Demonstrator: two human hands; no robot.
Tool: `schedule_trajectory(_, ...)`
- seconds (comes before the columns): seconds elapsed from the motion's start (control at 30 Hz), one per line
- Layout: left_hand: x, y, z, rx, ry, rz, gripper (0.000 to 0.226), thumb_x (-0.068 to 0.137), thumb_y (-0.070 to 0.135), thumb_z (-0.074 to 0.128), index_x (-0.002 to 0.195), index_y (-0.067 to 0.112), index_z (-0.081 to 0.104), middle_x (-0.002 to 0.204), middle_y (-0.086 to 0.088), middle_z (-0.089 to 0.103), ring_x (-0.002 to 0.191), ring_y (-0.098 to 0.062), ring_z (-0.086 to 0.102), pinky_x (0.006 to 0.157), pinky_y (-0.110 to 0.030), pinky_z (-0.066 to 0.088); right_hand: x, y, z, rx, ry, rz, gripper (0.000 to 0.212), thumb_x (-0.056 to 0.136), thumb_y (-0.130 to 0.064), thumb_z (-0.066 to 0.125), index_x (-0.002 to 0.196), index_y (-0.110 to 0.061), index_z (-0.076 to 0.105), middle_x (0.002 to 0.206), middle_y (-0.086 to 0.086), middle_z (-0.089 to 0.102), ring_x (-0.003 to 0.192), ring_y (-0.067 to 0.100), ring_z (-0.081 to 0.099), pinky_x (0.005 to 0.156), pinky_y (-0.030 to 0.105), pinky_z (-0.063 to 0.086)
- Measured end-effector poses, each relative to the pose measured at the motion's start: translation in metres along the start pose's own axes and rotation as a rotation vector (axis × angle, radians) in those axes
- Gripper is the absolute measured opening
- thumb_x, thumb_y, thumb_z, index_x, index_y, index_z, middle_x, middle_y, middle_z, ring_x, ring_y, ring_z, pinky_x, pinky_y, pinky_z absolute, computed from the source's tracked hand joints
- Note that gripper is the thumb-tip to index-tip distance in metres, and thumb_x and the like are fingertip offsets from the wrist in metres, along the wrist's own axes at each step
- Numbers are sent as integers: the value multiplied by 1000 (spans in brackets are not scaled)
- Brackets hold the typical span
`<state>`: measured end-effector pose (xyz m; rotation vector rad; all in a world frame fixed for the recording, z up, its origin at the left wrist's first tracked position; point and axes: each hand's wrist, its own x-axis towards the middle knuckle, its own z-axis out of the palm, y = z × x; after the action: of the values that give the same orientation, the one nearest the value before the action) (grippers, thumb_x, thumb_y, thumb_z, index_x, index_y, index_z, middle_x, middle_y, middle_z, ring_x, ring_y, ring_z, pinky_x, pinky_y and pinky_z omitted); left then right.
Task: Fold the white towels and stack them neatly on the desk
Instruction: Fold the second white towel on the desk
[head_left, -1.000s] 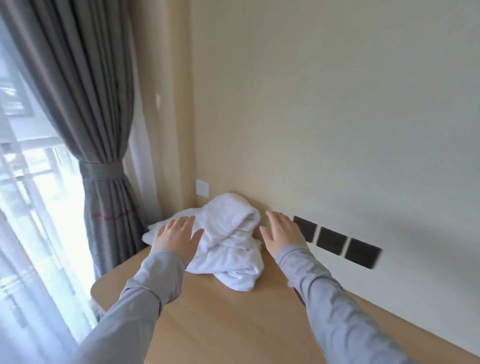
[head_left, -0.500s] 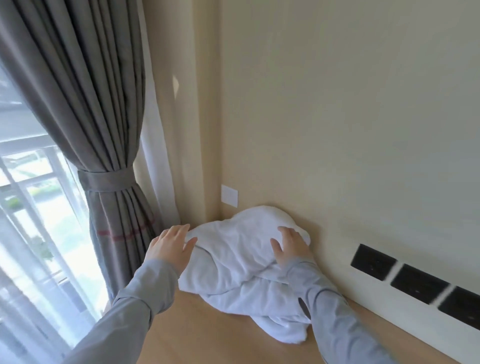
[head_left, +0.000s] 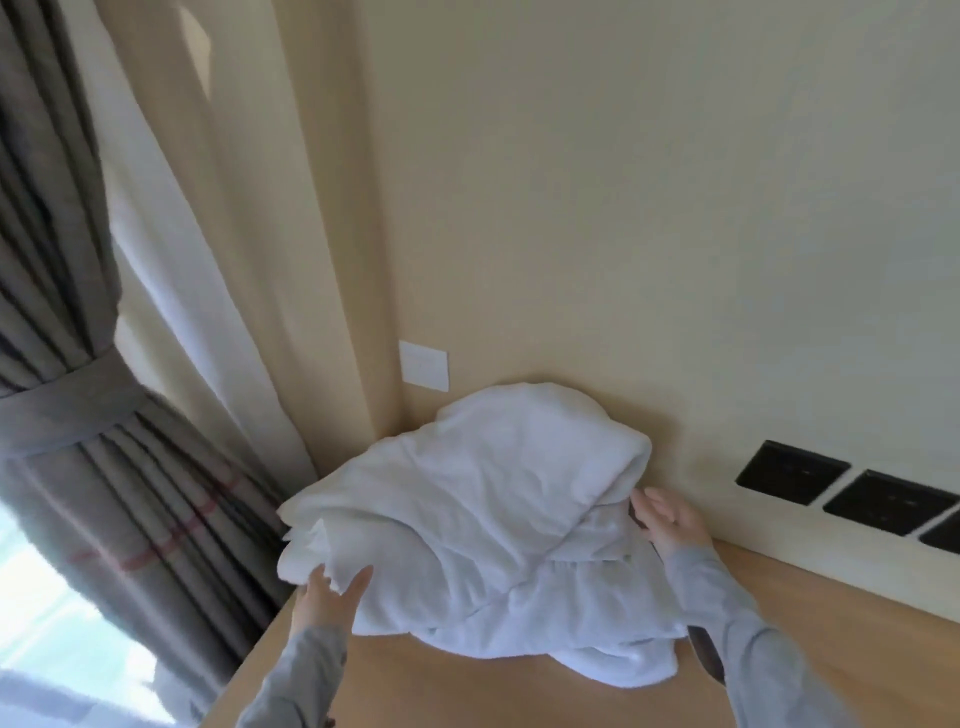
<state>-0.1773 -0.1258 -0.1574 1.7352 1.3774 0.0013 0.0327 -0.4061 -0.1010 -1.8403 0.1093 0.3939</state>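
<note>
A crumpled heap of white towels (head_left: 467, 519) lies on the light wooden desk (head_left: 467, 691), pushed into the corner against the wall. My left hand (head_left: 328, 597) is at the heap's lower left edge, where a fold of towel sits between its thumb and fingers; the fingertips are hidden by cloth. My right hand (head_left: 670, 525) rests against the heap's right side with straight fingers, close to the wall. Grey sleeves cover both forearms.
The beige wall (head_left: 675, 234) runs behind the desk with a white plate (head_left: 423, 364) above the corner and black socket panels (head_left: 841, 493) at the right. A tied grey curtain (head_left: 78, 415) and a window are at the left, past the desk edge.
The view moved closer to the heap. My left hand dropped from the top of the towels to their lower left edge and took a fold. My right hand slid to the heap's right side.
</note>
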Motion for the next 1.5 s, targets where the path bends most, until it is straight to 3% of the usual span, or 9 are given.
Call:
schedule_trajectory(0.2,41,0,7,-164,45,-173,80,70,51,74,127,5,41,127,-20,36,95,-35,45,83,-43,41,30,-29,39,98,68,140,28,86,-33,63,97,-7,62,114,20,62,98,27,60,97,38,47)
schedule_trajectory(0.43,57,15,26,-29,4,-138,81,77,60,61,125,-4,50,125,-22,55,114,-39,48,98,-41,34,45,-56,61,163,110,349,104,58,-54,79,139,-7,35,133,12,51,115,32,54,96,46,47)
schedule_trajectory(0.57,59,23,22,-143,-58,0,62,87,41,59,124,-9,50,127,-27,54,117,-42,48,97,-40,34,23,-73,65,391,-48,390,75,56,-42,85,116,-9,52,104,9,63,93,26,61,81,41,51)
schedule_trajectory(0.67,54,30,1,-229,-16,145,54,89,35,59,120,-8,53,122,-29,56,114,-42,50,97,-43,36,8,-94,63,361,87,176,49,70,-26,79,108,-14,52,91,2,63,77,18,63,54,30,53)
schedule_trajectory(0.77,42,49,-34,-299,41,300,60,85,45,61,117,-6,56,117,-26,59,110,-41,53,95,-41,36,-11,-116,54,430,182,17,29,72,-19,78,91,-16,56,90,1,64,79,18,64,65,31,53)
schedule_trajectory(0.9,5,103,-65,-519,25,536,30,87,27,63,105,2,61,89,-7,62,86,-19,58,83,-24,40,-43,-144,24,472,296,-135,26,73,-20,77,88,-22,56,97,3,63,90,23,62,88,41,50)
schedule_trajectory(1.03,-48,163,-58,-634,-84,741,13,87,18,63,75,18,60,72,8,59,66,0,54,53,0,40,-85,-166,-39,492,427,-254,20,73,-22,76,80,-26,58,90,-2,65,84,17,64,78,35,51)
schedule_trajectory(1.27,-148,236,4,-630,-268,1031,28,87,23,63,77,-3,58,69,-9,47,57,-8,43,46,-7,33,-152,-166,-178,487,697,-389,14,77,-17,73,82,-22,61,86,-4,65,78,13,65,73,28,54)
schedule_trajectory(1.5,-256,255,105,-571,-385,1134,42,85,22,63,54,19,35,49,8,36,39,3,35,43,-10,29,-185,-97,-325,478,837,-365,16,79,-17,70,81,-24,56,84,-9,61,76,8,60,71,26,49)
